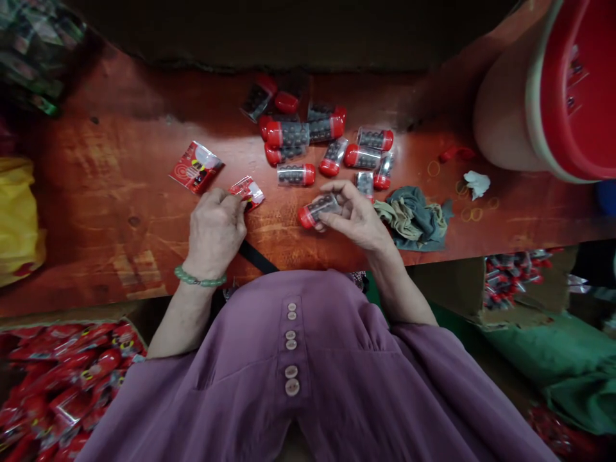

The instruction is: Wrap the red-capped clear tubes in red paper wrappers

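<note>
Between the thumb and fingers of my right hand (353,215) is a clear tube of dark balls with a red cap (318,210), its capped end pointing left. My left hand (217,224) is closed on the near edge of a small red printed packet (248,190), just above the table. Left of that lies a stack of flat red and white packets (196,167). Beyond my hands, several more red-capped tubes (289,134) are heaped loosely, a few lying singly nearer my right hand.
A crumpled grey-green cloth (418,217) lies right of my right hand. Farther right are rubber bands (471,214), a white scrap (477,183) and a large red-rimmed bucket (513,106). Below the table's left edge, a box holds red packages (72,378); another (517,276) stands right.
</note>
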`<state>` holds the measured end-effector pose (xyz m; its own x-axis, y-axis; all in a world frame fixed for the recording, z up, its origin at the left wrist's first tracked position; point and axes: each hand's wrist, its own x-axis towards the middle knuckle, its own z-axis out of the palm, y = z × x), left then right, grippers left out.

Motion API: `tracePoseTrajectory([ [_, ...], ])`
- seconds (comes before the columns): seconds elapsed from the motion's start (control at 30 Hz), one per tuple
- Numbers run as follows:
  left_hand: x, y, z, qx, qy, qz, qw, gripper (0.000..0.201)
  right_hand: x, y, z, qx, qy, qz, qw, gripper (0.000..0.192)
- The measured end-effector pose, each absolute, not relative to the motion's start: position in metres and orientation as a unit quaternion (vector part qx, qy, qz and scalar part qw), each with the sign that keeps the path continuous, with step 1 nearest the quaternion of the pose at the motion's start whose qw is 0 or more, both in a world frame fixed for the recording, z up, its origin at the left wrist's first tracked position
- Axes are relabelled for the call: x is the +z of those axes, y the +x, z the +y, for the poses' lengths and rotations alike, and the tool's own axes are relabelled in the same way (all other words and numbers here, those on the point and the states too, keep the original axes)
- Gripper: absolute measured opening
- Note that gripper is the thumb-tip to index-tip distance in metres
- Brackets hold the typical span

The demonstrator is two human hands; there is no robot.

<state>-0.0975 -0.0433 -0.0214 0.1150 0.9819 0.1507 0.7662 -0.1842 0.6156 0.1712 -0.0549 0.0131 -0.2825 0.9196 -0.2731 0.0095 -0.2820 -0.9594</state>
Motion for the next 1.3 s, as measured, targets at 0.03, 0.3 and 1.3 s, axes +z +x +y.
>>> tracePoseTrajectory([
  [0.03,-0.020,-0.097,-0.043,0.275,0.721,0.607,0.190,0.012,0.012,0.171,-0.056,0.658,-0.474,-0.454,0.370,0.039],
  [0.3,0.003,-0.097,-0.045,0.350,0.687,0.603,0.203,0.011,0.008,0.169,-0.067,0.720,-0.447,-0.385,0.365,0.046],
  [1.3,0.020,-0.068,-0.070,0.409,0.648,0.480,0.427,0.005,0.036,0.141,-0.081,0.631,-0.505,-0.452,0.378,0.040],
])
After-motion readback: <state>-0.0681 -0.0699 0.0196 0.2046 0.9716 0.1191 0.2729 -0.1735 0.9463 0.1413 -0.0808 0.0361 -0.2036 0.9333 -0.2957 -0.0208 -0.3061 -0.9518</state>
